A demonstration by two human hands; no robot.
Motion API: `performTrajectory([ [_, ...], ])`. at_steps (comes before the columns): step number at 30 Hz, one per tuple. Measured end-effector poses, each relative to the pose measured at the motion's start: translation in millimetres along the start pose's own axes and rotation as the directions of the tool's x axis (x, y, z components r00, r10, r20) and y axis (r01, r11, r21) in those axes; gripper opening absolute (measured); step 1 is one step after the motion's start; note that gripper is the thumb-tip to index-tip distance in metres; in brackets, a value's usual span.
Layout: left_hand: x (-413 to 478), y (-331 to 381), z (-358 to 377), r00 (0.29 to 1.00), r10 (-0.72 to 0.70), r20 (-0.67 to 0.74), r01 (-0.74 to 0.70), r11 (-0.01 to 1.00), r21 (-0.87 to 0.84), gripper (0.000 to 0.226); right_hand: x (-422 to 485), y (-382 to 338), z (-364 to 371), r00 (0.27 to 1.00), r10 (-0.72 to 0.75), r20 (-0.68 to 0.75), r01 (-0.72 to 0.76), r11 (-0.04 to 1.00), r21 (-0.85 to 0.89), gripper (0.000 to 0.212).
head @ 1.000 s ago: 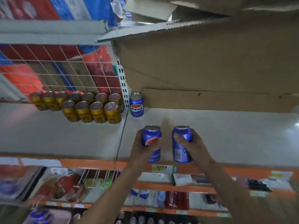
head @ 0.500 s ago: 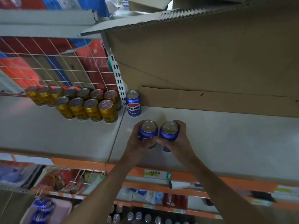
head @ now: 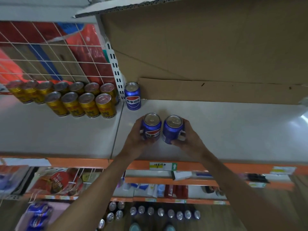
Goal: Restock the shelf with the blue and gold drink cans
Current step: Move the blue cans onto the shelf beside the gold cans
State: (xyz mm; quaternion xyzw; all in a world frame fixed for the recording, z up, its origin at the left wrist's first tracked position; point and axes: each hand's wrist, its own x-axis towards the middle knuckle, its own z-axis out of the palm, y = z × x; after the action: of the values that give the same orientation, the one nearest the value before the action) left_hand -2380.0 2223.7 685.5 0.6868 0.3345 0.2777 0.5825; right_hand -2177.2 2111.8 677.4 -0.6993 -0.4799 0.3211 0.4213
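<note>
Blue Pepsi can gripped by left hand | right hand grips second blue can

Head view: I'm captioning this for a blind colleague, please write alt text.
The left hand grips a logo-facing blue can and the right hand a second blue can, side by side over a pale shelf. Behind stand a lone blue can and, leftward, rows of gold cans.

The pale grey shelf is carrying gold cans standing in two rows at 10 o'clock. A lone Pepsi can is standing at 11 o'clock, and a cardboard strip is running along the back towards 2 o'clock. Near the middle, the left hand is gripping the left blue can and the right hand the right blue can. It is unclear whether their bases are touching the shelf.
</note>
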Motion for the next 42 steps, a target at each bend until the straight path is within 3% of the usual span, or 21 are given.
performTrajectory([
  [8, 3, 1, -8, 1.000, 0.008, 0.009, -0.009, 0.997, 0.076, 0.088, 6, -11, 28, 0.979, 0.028, -0.202, -0.047, 0.995, -0.088, 0.083],
  [11, 7, 2, -17, 0.995, 0.002, 0.098, -0.012, 0.995, 0.103, 0.088, 4, -7, 29, 0.983, 0.038, -0.178, -0.051, 0.996, -0.069, 0.092],
  [14, 8, 3, -18, 0.991, -0.001, 0.134, -0.011, 0.996, 0.094, 0.080, -6, -9, 27, 0.993, 0.028, -0.111, -0.037, 0.996, -0.083, 0.082],
  [18, 5, -2, -14, 0.995, 0.039, 0.088, -0.048, 0.994, 0.097, 0.081, -5, -8, 28, 0.988, 0.053, -0.146, -0.070, 0.991, -0.114, 0.075],
  [25, 4, -10, -18, 0.997, 0.029, 0.074, -0.037, 0.993, 0.109, 0.071, 4, -12, 49, 0.950, 0.057, -0.306, -0.107, 0.983, -0.150, 0.089],
  [30, -1, -15, -6, 0.999, 0.033, 0.019, -0.035, 0.991, 0.133, 0.081, -6, -4, 42, 0.974, 0.002, -0.228, -0.031, 0.991, -0.127, 0.079],
  [33, 0, -21, 5, 0.993, 0.062, -0.105, -0.043, 0.982, 0.182, 0.087, -13, -6, 35, 0.969, -0.006, -0.245, -0.030, 0.989, -0.143, 0.069],
  [38, 8, -18, 4, 0.988, 0.056, -0.141, -0.024, 0.976, 0.218, 0.076, -2, -9, 38, 0.951, 0.093, -0.294, -0.120, 0.990, -0.075, 0.068],
  [42, 15, -19, 1, 0.982, 0.027, -0.186, 0.022, 0.967, 0.254, 0.069, 7, -9, 42, 0.942, 0.089, -0.324, -0.137, 0.982, -0.127, 0.067],
])
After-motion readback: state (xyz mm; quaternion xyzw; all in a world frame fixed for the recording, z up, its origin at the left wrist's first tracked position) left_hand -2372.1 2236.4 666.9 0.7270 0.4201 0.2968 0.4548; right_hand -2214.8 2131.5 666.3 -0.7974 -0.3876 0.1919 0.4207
